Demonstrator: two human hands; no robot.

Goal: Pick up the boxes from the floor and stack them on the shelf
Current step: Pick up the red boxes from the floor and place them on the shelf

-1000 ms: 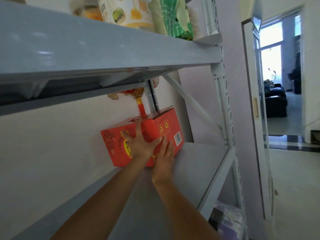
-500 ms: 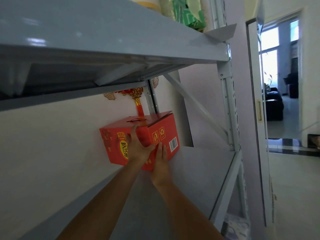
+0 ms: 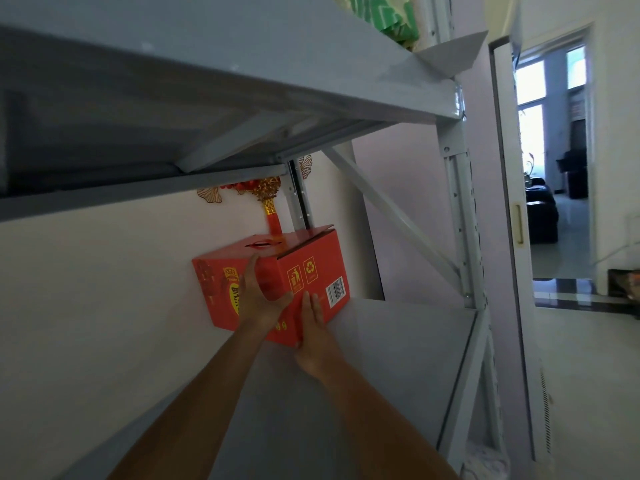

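Observation:
A red cardboard box [image 3: 311, 271] with yellow print, recycling symbols and a barcode stands on the grey metal shelf [image 3: 398, 358], against the white back wall near the rear upright. My left hand [image 3: 258, 299] lies flat on the box's long front face, fingers straight and pointing up to its top edge. My right hand [image 3: 313, 332] presses with straight fingers against the box's near bottom corner and end face. Neither hand curls round the box.
A second grey shelf board [image 3: 242, 81] hangs low overhead, with green and white packages [image 3: 384, 19] on top. A diagonal brace [image 3: 391, 213] and front upright [image 3: 460, 220] close the right end. A red tassel ornament [image 3: 268, 202] hangs on the wall. An open doorway [image 3: 554, 168] lies to the right.
The box has slid a little farther back along the shelf toward the wall under both hands. My head has dropped lower, so the upper shelf fills more of the view.

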